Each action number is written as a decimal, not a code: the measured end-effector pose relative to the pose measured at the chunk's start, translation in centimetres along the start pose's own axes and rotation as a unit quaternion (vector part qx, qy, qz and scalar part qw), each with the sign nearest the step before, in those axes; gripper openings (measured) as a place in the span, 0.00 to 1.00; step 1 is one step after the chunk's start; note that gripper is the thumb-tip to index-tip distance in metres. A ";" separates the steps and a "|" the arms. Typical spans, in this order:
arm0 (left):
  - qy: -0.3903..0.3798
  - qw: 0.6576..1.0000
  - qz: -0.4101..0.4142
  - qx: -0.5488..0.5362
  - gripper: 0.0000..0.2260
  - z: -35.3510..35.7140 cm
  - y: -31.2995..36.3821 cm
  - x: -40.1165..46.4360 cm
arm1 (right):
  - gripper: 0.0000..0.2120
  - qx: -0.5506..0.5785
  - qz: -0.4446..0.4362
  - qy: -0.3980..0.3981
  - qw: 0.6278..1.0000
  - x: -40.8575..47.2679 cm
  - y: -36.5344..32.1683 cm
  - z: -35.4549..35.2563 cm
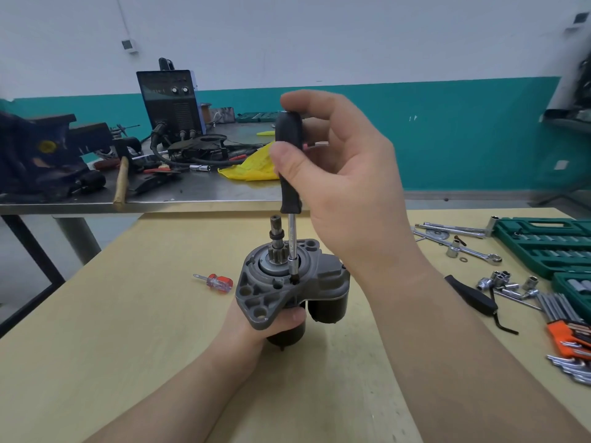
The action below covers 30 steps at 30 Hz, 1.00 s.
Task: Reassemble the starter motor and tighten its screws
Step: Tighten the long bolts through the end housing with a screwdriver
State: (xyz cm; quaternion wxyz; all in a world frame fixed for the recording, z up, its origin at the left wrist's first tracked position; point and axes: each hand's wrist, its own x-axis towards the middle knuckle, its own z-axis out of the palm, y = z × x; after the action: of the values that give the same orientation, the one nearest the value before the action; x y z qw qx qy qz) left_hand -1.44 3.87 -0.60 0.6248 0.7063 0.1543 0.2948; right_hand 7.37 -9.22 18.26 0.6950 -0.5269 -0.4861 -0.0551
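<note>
Two hands worked on the motor, which stood on end near the middle of the wood table. Its grey nose was up, and the gear shaft stuck out of the top.

Most of the putting-together looked done. The grey housing already sat on the dark body, and the parts looked lined up. What seemed left was the tightening. One screw was under the tool tip just then. I could not tell how tight it was, or if other screws were in yet. So I would guess the job was well along but not finished.

The right hand held the driver straight up and down. Its thumb and fingers were curled round the black handle, clamped on it. The top finger bent over the handle's end. The thin metal stem ran down to a small socket, and its tip sat in a hole on the housing, just beside the gear shaft.

The left hand held the motor from below. Its fingers wrapped round the dark body, under the grey flange, to keep it steady.

A small red screwdriver lay on the table just left of the motor. Sockets, wrenches and a green tool case lay well off to the right.
</note>
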 end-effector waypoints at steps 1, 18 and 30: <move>0.000 1.000 0.005 0.001 0.59 -0.2 0.0 0.2 | 0.15 -0.014 -0.004 0.005 1.000 0.0 0.0 0.1; -0.010 0.999 -0.030 0.037 0.29 -0.6 0.1 -1.3 | 0.12 0.031 0.008 -0.004 0.999 0.0 0.1 0.2; 0.015 0.999 -0.023 -0.016 0.53 0.1 0.8 -0.5 | 0.11 0.033 0.016 0.000 0.999 0.1 0.0 -0.1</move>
State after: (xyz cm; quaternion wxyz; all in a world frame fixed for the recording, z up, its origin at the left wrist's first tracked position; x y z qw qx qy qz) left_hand -1.88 3.38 0.03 0.6406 0.6877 0.1751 0.2935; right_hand 7.49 -9.28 18.30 0.7128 -0.5115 -0.4791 -0.0279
